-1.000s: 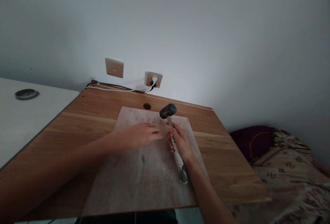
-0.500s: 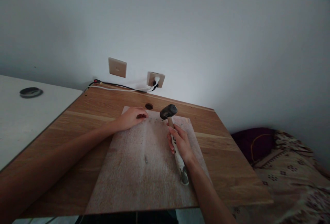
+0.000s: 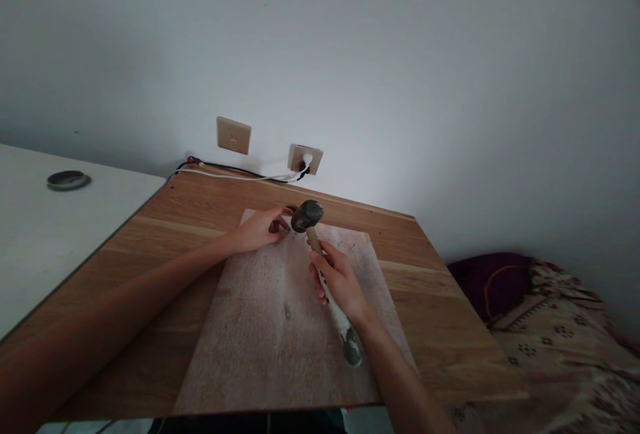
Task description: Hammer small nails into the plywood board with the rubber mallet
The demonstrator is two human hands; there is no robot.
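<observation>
A hammer (image 3: 340,317) with a dark head and a worn, white-painted wooden handle is in my right hand (image 3: 340,281), fingers wrapped round the upper handle. Its head is over the far part of a pale wooden board (image 3: 250,334), close to the fingertips of my left hand (image 3: 257,230). That hand rests at the board's far left edge, with thumb and fingers curled together in a pinch. What they pinch, if anything, is too small to make out. Tiny nail-like bits (image 3: 353,246) show near the board's far edge, and a small grey mark or piece (image 3: 287,311) is near its middle.
The board lies on a brown wooden table (image 3: 440,327) against a wall. Cables (image 3: 235,175) run along the back to a wall socket (image 3: 299,158). A white table (image 3: 60,241) with a round dark grommet (image 3: 69,180) adjoins at left. Patterned fabric (image 3: 555,334) lies at right.
My right hand and the hammer have moved left, bringing the hammer head close to my left fingertips. The left hand has shifted slightly, and the whole view has moved a little.
</observation>
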